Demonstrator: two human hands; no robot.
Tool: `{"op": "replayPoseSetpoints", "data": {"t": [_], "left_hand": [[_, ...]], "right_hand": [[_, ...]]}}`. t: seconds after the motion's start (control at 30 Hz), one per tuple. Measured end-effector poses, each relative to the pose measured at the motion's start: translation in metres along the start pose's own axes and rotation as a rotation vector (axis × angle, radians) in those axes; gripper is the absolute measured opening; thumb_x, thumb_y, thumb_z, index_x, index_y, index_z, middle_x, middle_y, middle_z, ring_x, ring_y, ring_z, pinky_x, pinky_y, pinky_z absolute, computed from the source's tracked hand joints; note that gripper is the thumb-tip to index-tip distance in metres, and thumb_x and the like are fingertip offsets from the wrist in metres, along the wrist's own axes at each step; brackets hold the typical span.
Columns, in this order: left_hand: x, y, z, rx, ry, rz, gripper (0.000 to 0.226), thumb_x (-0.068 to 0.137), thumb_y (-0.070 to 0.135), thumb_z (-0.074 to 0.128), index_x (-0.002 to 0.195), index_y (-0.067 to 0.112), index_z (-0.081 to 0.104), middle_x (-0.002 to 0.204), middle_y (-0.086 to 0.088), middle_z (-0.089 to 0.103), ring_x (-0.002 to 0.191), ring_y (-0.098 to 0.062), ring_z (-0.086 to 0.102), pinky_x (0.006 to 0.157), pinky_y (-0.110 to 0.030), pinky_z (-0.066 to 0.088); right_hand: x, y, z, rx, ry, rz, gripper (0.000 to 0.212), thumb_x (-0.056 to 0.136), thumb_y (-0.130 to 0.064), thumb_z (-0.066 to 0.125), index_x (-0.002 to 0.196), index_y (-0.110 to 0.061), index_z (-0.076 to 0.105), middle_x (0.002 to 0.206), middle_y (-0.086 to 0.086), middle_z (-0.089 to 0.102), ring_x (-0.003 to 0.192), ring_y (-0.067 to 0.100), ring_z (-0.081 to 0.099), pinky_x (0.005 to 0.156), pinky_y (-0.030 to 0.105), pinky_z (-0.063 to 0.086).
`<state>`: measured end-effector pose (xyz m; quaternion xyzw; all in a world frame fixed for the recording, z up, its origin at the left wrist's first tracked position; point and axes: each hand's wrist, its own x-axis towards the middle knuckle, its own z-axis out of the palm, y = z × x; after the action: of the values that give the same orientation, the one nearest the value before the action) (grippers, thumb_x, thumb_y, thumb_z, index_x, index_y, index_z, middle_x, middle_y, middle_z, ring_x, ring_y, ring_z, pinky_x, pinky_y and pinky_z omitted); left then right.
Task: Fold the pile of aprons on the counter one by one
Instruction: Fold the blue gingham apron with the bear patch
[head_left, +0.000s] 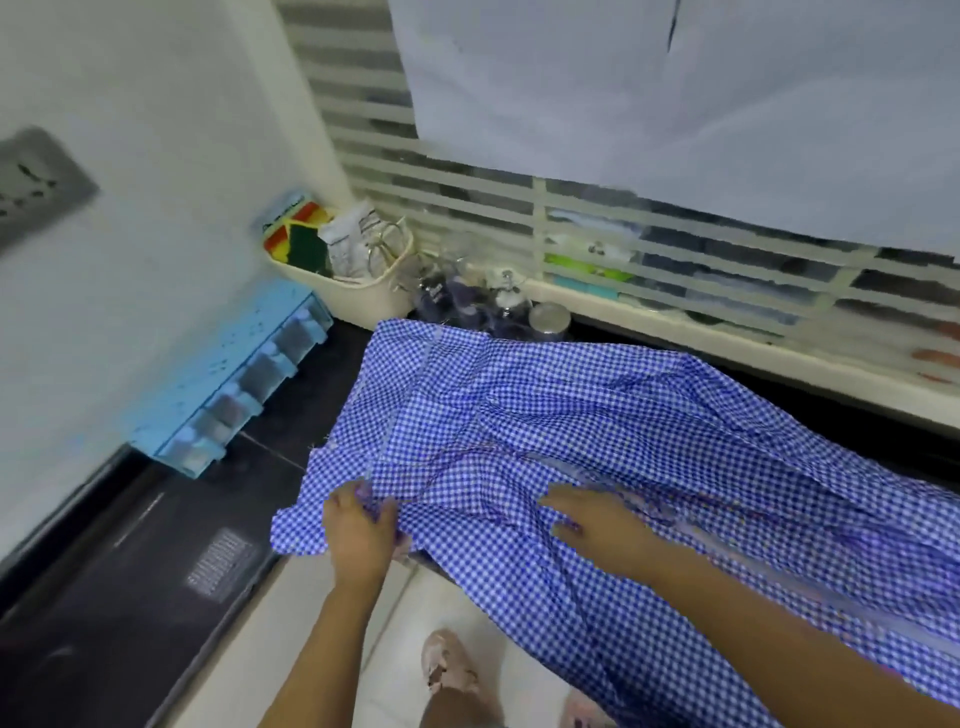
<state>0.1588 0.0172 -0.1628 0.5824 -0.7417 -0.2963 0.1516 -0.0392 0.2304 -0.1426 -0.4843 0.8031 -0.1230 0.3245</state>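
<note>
**On the dark counter, a checked apron lies spread under two hands**

Across the black counter (291, 415) a blue-and-white checked apron (545, 431) lies opened out and wrinkled. Its near part hangs over the counter's front edge toward the pale floor (467, 597). At the apron's near-left corner, the left hand (361, 530) has its fingers and thumb curled in, pinching a small bunch of the hem. Toward the middle of the apron's near side, the right hand (597, 525) lies flat on the cloth. Its fingers are straight and slightly spread, pressing down and gripping nothing. Just right of that hand, a strip of paler patterned fabric (649, 506) shows among the apron's folds. Whether it belongs to the apron or to another piece cannot be told.

Beyond the apron's far-left corner stands a cream basket (363, 301) holding scouring pads and packets. A cluster of clear glass jars (467, 301) sits beside it, touching or nearly touching the apron's far edge. Left of the apron, a light blue rack (234, 374) is fixed to the white wall. Behind the apron runs a slatted window (675, 249), half covered by a white hanging cloth (675, 104). Below the apron's overhanging part, a foot in a pink slipper (447, 660) stands on the floor.
</note>
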Motion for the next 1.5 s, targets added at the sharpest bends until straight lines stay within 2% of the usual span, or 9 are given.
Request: {"op": "replayPoseSetpoints", "data": {"t": [0.2, 0.3, 0.47, 0.63, 0.83, 0.93, 1.13, 1.3, 1.5], "left_hand": [[0.019, -0.039, -0.040, -0.525, 0.122, -0.678, 0.060, 0.077, 0.050, 0.074, 0.101, -0.003, 0.060, 0.100, -0.023, 0.062, 0.099, -0.035, 0.061, 0.085, -0.043, 0.048], [0.028, -0.038, -0.046, -0.720, 0.041, -0.654, 0.047, 0.079, 0.053, 0.069, 0.102, 0.013, 0.058, 0.099, -0.007, 0.059, 0.091, -0.025, 0.058, 0.088, -0.039, 0.047], [0.052, -0.031, -0.023, -0.654, -0.146, -0.712, 0.086, 0.076, 0.067, 0.062, 0.132, 0.004, 0.049, 0.134, -0.013, 0.055, 0.116, -0.033, 0.057, 0.102, -0.045, 0.046], [0.063, -0.047, 0.000, -0.515, -0.251, -0.701, 0.059, 0.090, 0.062, 0.044, 0.091, 0.003, 0.049, 0.097, -0.015, 0.063, 0.095, -0.034, 0.064, 0.093, -0.046, 0.052], [0.056, -0.014, -0.060, -0.031, -0.086, -0.400, 0.012, 0.087, 0.004, 0.049, 0.078, 0.001, 0.057, 0.076, -0.009, 0.060, 0.077, -0.027, 0.056, 0.066, -0.029, 0.039], [0.052, -0.022, -0.091, -0.445, 0.147, -0.276, 0.011, 0.084, 0.004, 0.048, 0.073, 0.006, 0.050, 0.067, -0.013, 0.054, 0.062, -0.024, 0.051, 0.059, -0.031, 0.042], [0.059, -0.060, -0.089, -0.973, 0.149, -0.717, 0.017, 0.086, -0.002, 0.054, 0.073, 0.008, 0.051, 0.069, -0.010, 0.055, 0.059, -0.021, 0.052, 0.065, -0.033, 0.047], [0.067, -0.082, -0.071, -0.817, 0.263, -0.747, 0.014, 0.081, -0.008, 0.060, 0.078, 0.005, 0.056, 0.090, -0.018, 0.065, 0.074, -0.030, 0.062, 0.062, -0.036, 0.051], [0.074, -0.051, -0.077, -0.247, 0.383, -0.356, 0.078, 0.082, -0.009, 0.064, 0.148, 0.006, 0.026, 0.152, -0.011, 0.030, 0.140, -0.027, 0.030, 0.115, -0.039, 0.027]], "right_hand": [[0.041, -0.016, 0.022, -0.129, 0.093, 0.056, 0.032, 0.100, -0.027, 0.043, 0.128, -0.017, 0.054, 0.137, 0.005, 0.042, 0.126, 0.024, 0.038, 0.104, 0.032, 0.036], [0.049, -0.025, 0.023, -0.106, 0.172, 0.050, 0.036, 0.099, -0.032, 0.045, 0.130, -0.016, 0.052, 0.139, 0.004, 0.039, 0.127, 0.024, 0.039, 0.104, 0.032, 0.036], [0.046, -0.020, 0.026, -0.244, -0.126, 0.003, 0.112, 0.058, -0.097, 0.023, 0.149, -0.037, -0.007, 0.159, -0.002, -0.010, 0.147, 0.026, -0.005, 0.116, 0.049, 0.011], [0.046, -0.012, 0.018, -0.168, -0.150, -0.035, 0.119, 0.045, -0.103, 0.007, 0.145, -0.042, 0.025, 0.158, -0.011, 0.002, 0.146, 0.016, 0.002, 0.116, 0.044, 0.020], [0.053, -0.020, -0.008, -0.155, -0.147, -0.027, 0.031, 0.098, -0.041, 0.046, 0.122, -0.024, 0.057, 0.127, -0.013, 0.038, 0.119, 0.011, 0.047, 0.099, 0.024, 0.040], [0.069, -0.028, -0.014, -0.115, -0.089, -0.030, 0.019, 0.100, -0.023, 0.045, 0.097, -0.016, 0.063, 0.101, 0.000, 0.063, 0.094, 0.019, 0.061, 0.085, 0.030, 0.047], [0.113, -0.072, -0.051, -0.024, 0.034, -0.152, 0.023, 0.096, -0.014, 0.052, 0.075, -0.023, 0.056, 0.068, -0.011, 0.057, 0.064, 0.007, 0.054, 0.065, 0.020, 0.042], [0.186, -0.104, -0.071, -0.078, 0.060, -0.230, 0.015, 0.094, -0.009, 0.053, 0.105, -0.009, 0.063, 0.102, 0.007, 0.067, 0.095, 0.025, 0.062, 0.087, 0.038, 0.049], [0.249, -0.137, -0.064, -0.209, 0.007, -0.261, 0.037, 0.092, -0.004, 0.055, 0.129, -0.010, 0.055, 0.133, 0.009, 0.054, 0.120, 0.024, 0.052, 0.103, 0.032, 0.039]]}}
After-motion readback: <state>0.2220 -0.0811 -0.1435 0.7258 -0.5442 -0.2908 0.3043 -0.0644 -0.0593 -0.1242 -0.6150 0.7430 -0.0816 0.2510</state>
